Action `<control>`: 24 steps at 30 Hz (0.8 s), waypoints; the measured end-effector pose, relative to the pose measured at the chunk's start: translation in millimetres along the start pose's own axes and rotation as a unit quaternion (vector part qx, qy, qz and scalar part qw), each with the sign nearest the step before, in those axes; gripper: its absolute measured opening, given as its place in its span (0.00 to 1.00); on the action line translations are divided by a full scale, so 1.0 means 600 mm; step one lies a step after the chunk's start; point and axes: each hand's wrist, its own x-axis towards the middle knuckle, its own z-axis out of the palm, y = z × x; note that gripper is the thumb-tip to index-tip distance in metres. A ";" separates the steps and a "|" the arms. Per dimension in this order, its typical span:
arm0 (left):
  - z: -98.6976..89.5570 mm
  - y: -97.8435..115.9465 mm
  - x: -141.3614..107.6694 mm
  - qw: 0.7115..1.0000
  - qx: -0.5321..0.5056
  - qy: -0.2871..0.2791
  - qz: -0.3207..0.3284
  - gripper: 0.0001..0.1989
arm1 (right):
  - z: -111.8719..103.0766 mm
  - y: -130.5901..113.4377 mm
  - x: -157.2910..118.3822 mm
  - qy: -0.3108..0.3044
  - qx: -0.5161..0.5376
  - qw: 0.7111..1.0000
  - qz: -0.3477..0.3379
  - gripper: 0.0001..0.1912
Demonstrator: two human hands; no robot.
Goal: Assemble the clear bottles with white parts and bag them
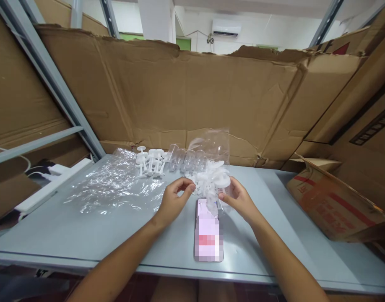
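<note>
A heap of small white plastic parts [208,178] lies in front of me, on and beside a clear plastic bag [216,140]. My right hand [241,199] is at the heap's right side, its thumb and fingers closed around a white plastic piece with a round disc [222,181]. At the left edge of the heap, my left hand [176,197] has thumb and forefinger pinched together; what they hold, if anything, is too small to make out. Behind it stand several clear plastic cylinders [188,160] and a cluster of white spool-shaped pieces with disc ends [151,161].
A phone [208,239] with a lit screen lies between my forearms. Crumpled clear plastic [113,184] spreads over the grey table [261,251] at left. A white power strip [55,184] runs along the left edge. Cardboard walls the back; an open carton [331,205] sits at right.
</note>
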 end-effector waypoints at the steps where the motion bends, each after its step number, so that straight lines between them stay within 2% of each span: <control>1: -0.001 0.000 -0.001 1.000 0.011 0.009 0.011 0.07 | 0.001 0.001 0.000 0.003 -0.002 1.000 -0.003 0.23; 5: -0.002 -0.002 -0.006 0.998 0.049 -0.012 0.038 0.06 | 0.002 0.005 0.000 0.007 -0.023 1.000 -0.006 0.23; 8: -0.004 -0.004 -0.008 0.999 0.020 0.000 0.032 0.06 | 0.001 0.007 -0.001 0.000 -0.019 1.000 0.001 0.24; 12: -0.008 -0.008 -0.006 0.999 -0.006 -0.028 0.015 0.10 | 0.004 0.005 -0.004 -0.020 -0.027 0.999 0.007 0.23; 16: -0.011 -0.011 -0.004 0.998 0.011 -0.057 -0.004 0.07 | 0.009 0.003 -0.007 -0.039 -0.045 0.998 0.018 0.21; 21: -0.019 -0.005 -0.001 0.992 -0.081 -0.086 -0.043 0.14 | 0.008 0.002 -0.008 -0.053 -0.050 0.997 0.021 0.21; 24: -0.021 0.001 0.001 0.990 -0.067 -0.102 -0.066 0.11 | 0.008 -0.001 -0.010 -0.062 -0.065 0.996 0.028 0.21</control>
